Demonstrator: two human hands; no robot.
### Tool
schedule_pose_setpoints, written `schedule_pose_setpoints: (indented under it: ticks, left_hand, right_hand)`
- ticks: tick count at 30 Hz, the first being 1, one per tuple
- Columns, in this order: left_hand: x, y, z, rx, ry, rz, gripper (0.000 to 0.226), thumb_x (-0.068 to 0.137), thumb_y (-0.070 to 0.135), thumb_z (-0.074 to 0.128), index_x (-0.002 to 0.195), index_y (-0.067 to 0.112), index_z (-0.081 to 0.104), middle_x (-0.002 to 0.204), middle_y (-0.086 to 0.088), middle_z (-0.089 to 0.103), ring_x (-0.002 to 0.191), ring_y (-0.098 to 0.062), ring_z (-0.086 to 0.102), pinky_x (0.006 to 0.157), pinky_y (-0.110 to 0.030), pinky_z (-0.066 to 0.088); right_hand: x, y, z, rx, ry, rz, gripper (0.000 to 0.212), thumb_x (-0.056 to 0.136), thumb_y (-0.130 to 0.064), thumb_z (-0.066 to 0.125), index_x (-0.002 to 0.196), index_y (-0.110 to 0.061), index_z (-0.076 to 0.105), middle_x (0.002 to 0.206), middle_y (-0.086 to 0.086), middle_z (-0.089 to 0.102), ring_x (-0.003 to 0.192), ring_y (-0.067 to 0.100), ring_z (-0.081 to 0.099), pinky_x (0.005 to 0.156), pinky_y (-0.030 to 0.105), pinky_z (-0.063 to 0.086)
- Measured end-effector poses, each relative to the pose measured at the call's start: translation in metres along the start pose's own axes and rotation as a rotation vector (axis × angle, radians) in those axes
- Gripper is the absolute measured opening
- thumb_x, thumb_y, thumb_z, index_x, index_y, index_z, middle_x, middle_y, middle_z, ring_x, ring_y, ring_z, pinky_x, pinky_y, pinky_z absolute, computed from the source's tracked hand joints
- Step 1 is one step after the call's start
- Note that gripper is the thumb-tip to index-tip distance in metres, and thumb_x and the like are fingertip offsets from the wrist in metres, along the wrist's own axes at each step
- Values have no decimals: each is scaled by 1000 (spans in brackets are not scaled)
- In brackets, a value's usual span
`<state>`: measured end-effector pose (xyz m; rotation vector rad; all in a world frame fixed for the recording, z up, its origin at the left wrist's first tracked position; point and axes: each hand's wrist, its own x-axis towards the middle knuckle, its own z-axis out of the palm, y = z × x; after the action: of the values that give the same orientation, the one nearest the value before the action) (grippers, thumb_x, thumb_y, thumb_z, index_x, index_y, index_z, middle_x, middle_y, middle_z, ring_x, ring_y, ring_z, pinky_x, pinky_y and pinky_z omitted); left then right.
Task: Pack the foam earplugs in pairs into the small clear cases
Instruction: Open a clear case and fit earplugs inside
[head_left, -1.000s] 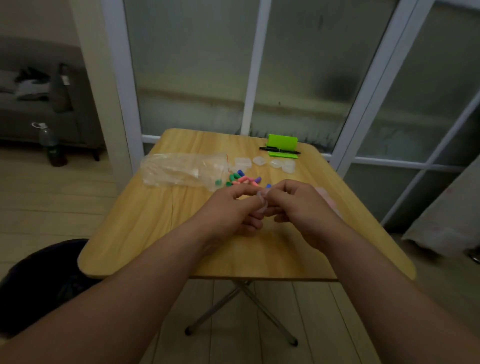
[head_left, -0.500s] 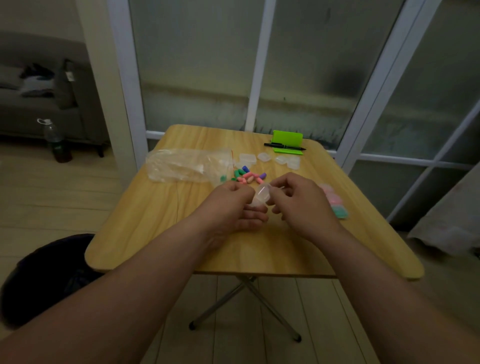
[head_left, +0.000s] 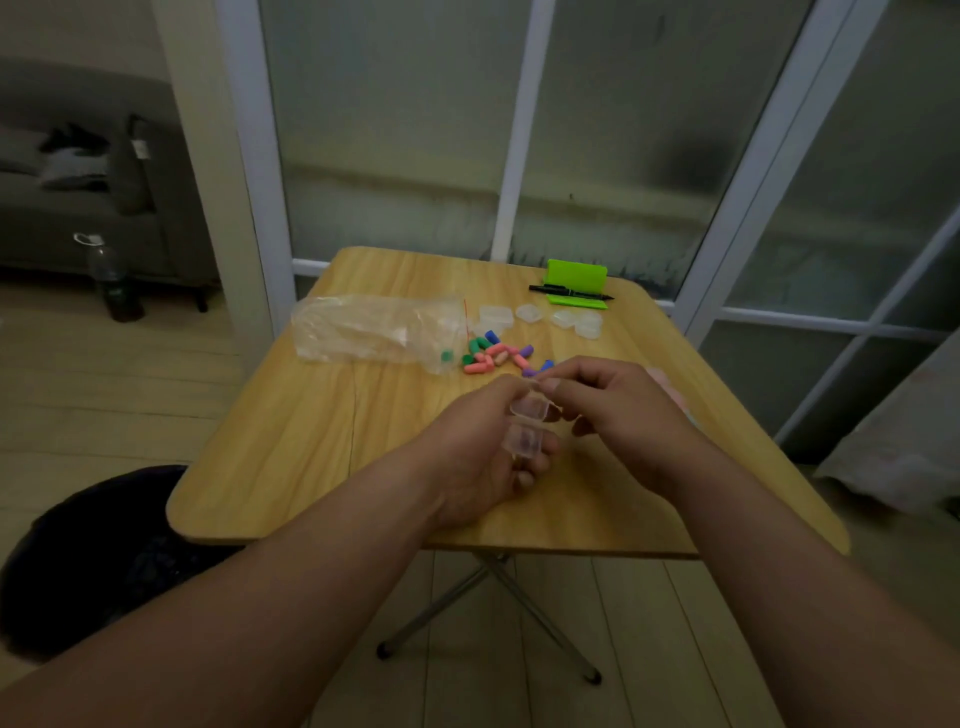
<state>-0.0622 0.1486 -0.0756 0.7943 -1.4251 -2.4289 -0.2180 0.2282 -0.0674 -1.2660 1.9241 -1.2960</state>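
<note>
A small clear case (head_left: 527, 426) hangs open above the middle of the wooden table (head_left: 311, 426), its lid tipped up. My left hand (head_left: 480, 457) grips its lower half. My right hand (head_left: 613, 402) pinches the lid's top edge with thumb and forefinger. A loose pile of foam earplugs (head_left: 496, 356) in pink, green, blue and purple lies just behind my hands. Several empty clear cases (head_left: 540, 316) sit farther back. I cannot tell whether the held case has anything in it.
A crumpled clear plastic bag (head_left: 374, 330) lies left of the pile with a green earplug inside. A green holder (head_left: 576, 283) with a black pen stands at the far edge. Packed cases are partly hidden behind my right hand. A dark bin (head_left: 98, 551) stands below left.
The case, held shut between both hands a second ago, now stands open with its lid raised. Both hands stayed over the table's middle.
</note>
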Motion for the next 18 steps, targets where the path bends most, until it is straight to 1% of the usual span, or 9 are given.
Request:
schedule_pose_setpoints:
  ticks: [1,2,3,5,8,10,13,15,18]
  left_hand:
    - [0,1,-2,-11,14,4,47,107,53,42,118,13,64,77,-7,60,62,-16,51,55,-27,35]
    - [1,2,-3,-16,34,13,56,106,59,40,121,12,65,76,-7,60,61,-16,51,54,-27,35]
    - [1,3,-5,-19,59,24,60,106,61,39,123,10,65,77,-7,60,61,-15,51,54,-27,35]
    - [1,9,-10,-58,125,58,60,107,58,38,122,7,67,78,-7,61,60,-15,50,55,-27,35]
    - [1,21,-22,-206,243,121,53,107,52,40,117,8,69,84,-8,65,61,-15,51,56,-27,36]
    - [0,28,-32,-297,307,146,51,106,49,43,118,7,68,90,-9,69,64,-16,52,58,-28,39]
    - [0,30,-43,-358,321,153,53,103,48,44,127,5,65,96,-9,69,67,-16,53,60,-28,40]
    - [2,30,-46,-352,327,157,58,102,50,44,131,4,63,91,-8,67,64,-16,51,58,-28,37]
    - [6,30,-46,-345,345,156,59,103,51,42,127,3,66,86,-7,65,61,-16,49,57,-28,34]
  right_hand:
    - [-1,-1,0,22,-15,-3,14,101,-24,68,105,-24,82,91,-3,77,78,4,65,70,27,50]
    - [-2,-3,-1,41,-19,-4,15,101,-25,68,106,-24,82,92,-2,77,80,5,64,72,28,50]
    - [-2,-4,-1,54,-7,0,15,101,-26,67,107,-24,82,94,0,76,81,8,63,73,30,50]
    - [1,-6,-3,48,66,21,16,103,-28,66,107,-24,81,99,3,75,83,12,62,71,29,49]
    - [9,-2,-6,-68,213,59,16,105,-30,63,105,-27,79,96,-4,75,80,11,64,66,27,45]
    - [14,4,-6,-125,263,66,16,105,-30,63,103,-29,78,96,-7,75,82,11,67,67,29,47]
    - [22,10,-3,-189,273,50,14,104,-28,64,105,-29,78,97,-8,74,89,12,68,75,32,53]
    - [27,10,2,-251,267,28,13,103,-27,66,107,-25,78,97,-8,73,92,13,67,78,33,53]
    - [30,9,13,-346,227,1,11,101,-27,69,105,-24,77,97,-10,71,90,7,63,73,26,48]
